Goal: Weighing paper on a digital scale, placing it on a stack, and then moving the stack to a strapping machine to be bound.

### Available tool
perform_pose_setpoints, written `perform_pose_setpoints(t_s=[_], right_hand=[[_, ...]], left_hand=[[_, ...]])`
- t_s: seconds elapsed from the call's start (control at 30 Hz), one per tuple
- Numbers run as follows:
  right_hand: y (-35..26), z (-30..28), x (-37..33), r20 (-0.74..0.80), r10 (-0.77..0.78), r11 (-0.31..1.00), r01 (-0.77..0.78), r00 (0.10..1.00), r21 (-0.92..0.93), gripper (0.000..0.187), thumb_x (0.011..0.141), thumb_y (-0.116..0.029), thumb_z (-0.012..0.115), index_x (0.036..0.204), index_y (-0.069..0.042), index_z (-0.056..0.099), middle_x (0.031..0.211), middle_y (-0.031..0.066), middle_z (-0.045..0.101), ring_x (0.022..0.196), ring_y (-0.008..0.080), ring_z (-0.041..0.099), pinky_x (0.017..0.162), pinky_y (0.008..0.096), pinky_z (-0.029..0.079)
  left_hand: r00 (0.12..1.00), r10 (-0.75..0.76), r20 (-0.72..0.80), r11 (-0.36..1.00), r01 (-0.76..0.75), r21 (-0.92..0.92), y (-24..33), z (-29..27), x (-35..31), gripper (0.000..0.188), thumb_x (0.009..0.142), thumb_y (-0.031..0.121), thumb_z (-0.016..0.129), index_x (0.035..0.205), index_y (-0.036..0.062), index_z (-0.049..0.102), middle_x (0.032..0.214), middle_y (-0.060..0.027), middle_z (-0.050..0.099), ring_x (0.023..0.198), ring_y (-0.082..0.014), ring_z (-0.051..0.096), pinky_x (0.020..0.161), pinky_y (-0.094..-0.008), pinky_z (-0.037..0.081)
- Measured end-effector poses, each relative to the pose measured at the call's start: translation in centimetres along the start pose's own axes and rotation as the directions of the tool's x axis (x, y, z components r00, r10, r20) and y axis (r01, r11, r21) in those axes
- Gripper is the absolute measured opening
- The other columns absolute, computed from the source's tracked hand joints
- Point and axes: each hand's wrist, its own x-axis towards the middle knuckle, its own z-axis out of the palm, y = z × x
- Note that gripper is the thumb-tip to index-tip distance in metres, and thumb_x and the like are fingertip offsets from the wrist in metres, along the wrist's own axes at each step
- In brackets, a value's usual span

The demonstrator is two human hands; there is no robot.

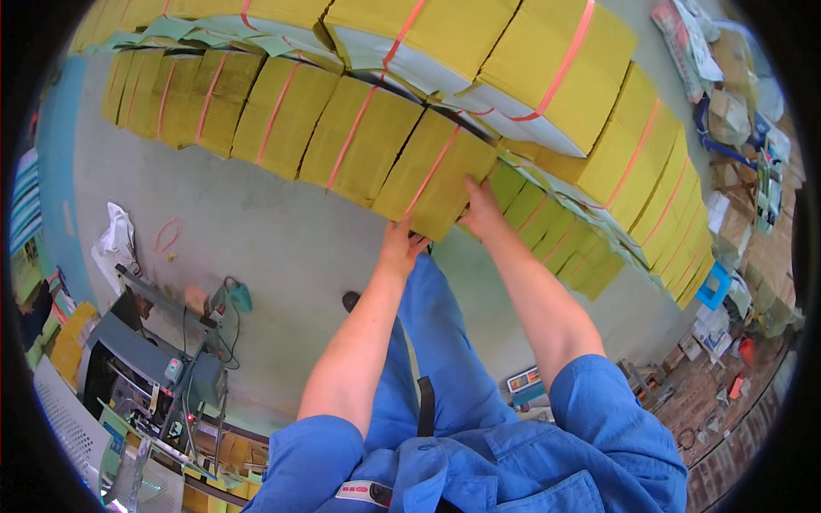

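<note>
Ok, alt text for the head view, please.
A person's left hand and right hand hold the near and right sides of a yellow-wrapped bundle with a pink strap, beside stacked similar bundles. A grey machine stands at lower left.

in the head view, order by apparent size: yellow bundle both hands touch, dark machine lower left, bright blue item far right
1. Dark machine
2. Yellow bundle
3. Bright blue item, clearly smallest

No text is legible; red marks [355,490] on a white tag [359,492] on blue clothing [530,457] are too small.
</note>
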Motion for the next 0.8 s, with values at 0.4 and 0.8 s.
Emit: perform_pose_setpoints(t_s=[0.4, 0.8], right_hand=[[0.2, 0.7, -1.6, 0.070, -0.113, 0.856, 0.133, 0.991, -0.500, 0.060, 0.095, -0.038, 0.051, 0.146, -0.017, 0.028, 0.143, 0.0148, 0.041, 0.128, 0.0364, 0.043, 0.096, 0.0600, 0.043], [10.8, -17.2, -21.4, 0.513, 0.408, -0.438, 0.655, 0.756, -0.617, 0.015, 0.073, -0.020, 0.062, 0.069, -0.006, 0.065, 0.062, 0.0152, 0.062, 0.060, 0.0317, 0.064, 0.053, 0.0455, 0.050]], left_hand=[[0.944, 0.161, -0.287, 0.906, -0.027, 0.422, -2.4, -17.3, -15.0, 0.085, 0.089, 0.036, 0.063, 0.154, 0.0145, 0.012, 0.149, -0.0164, 0.033, 0.126, -0.0288, 0.043, 0.087, -0.0453, 0.046], [0.732, 0.051, -0.679, 0.929, 0.215, 0.302, -24.4, -38.3, -52.6, 0.069, 0.091, 0.038, 0.059, 0.148, 0.0117, 0.033, 0.136, -0.0162, 0.050, 0.111, -0.0316, 0.059, 0.078, -0.0443, 0.054]])
